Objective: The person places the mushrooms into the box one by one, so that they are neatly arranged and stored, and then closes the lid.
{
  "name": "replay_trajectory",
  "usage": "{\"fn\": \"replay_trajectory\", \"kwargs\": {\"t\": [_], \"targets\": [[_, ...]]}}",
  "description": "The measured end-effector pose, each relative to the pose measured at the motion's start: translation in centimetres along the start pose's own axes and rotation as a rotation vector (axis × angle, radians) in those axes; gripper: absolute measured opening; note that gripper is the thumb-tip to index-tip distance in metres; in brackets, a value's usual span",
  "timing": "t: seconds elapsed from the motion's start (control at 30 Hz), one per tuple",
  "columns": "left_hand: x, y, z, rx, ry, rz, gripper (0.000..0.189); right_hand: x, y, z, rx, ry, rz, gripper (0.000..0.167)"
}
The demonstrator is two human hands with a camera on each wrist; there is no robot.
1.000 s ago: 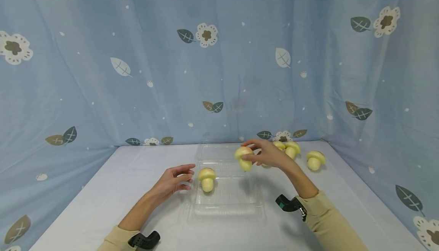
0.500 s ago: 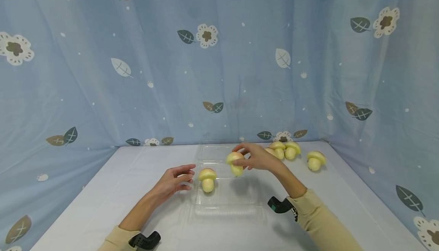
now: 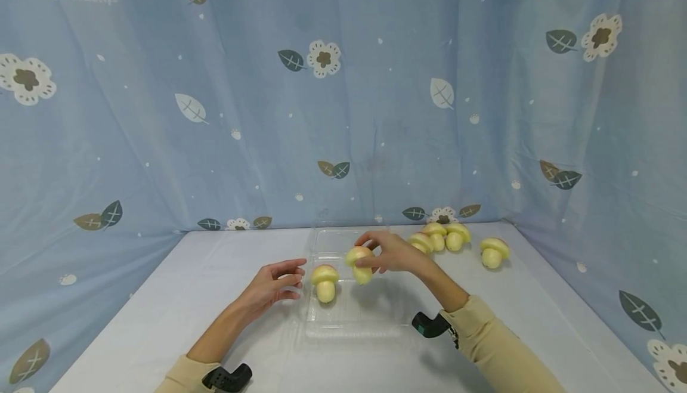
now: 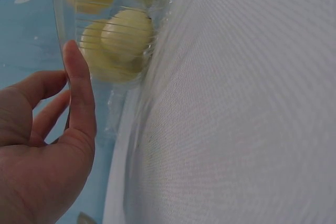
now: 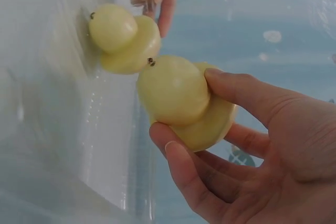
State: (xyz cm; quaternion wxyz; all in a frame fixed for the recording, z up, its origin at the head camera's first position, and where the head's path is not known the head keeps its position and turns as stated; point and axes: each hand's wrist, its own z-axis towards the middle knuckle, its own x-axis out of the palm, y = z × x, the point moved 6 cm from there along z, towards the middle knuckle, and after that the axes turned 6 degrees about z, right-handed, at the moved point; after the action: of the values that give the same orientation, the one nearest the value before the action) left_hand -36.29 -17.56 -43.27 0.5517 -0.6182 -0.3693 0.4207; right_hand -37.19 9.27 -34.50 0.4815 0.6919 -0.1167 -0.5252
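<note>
Between the thumb and fingers of my right hand (image 3: 390,253) is a yellow toy mushroom (image 3: 362,266) with a pinkish cap, its stem pointing down over the clear plastic box (image 3: 370,328). In the right wrist view this held mushroom (image 5: 173,93) shows its round stem end with a dark nub. A second mushroom (image 3: 325,285) lies in the left part of the box. My left hand (image 3: 272,285) is at the box's left side. The left wrist view shows its thumb and fingers (image 4: 80,90) on either side of the box's thin rim, pinching it.
Several more mushrooms (image 3: 436,235) cluster on the white table (image 3: 225,250) at the back right. Another mushroom (image 3: 492,252) stands apart, farther right. The box's clear lid (image 3: 343,239) lies open toward the back. A blue patterned curtain (image 3: 376,113) surrounds the table.
My right hand has carried its mushroom left and slightly down over the box, toward the one lying inside. More of the back-right mushrooms now show. The left hand has stayed put.
</note>
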Motion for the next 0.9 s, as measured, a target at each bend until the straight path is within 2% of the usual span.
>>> {"fn": "replay_trajectory", "kwargs": {"t": [0.27, 0.6, 0.9], "targets": [[0.0, 0.0, 0.0, -0.001, -0.011, 0.005, 0.058, 1.2, 0.3, 0.4, 0.009, 0.01, -0.015, 0.043], [0.1, 0.1, 0.0, 0.0, -0.004, 0.0, 0.061, 2.3, -0.3, 0.9, 0.102, 0.0, -0.061, 0.042], [0.1, 0.0, -0.1, -0.001, -0.007, 0.007, 0.06, 2.6, 0.2, 0.7, 0.121, 0.022, -0.108, 0.04]]}}
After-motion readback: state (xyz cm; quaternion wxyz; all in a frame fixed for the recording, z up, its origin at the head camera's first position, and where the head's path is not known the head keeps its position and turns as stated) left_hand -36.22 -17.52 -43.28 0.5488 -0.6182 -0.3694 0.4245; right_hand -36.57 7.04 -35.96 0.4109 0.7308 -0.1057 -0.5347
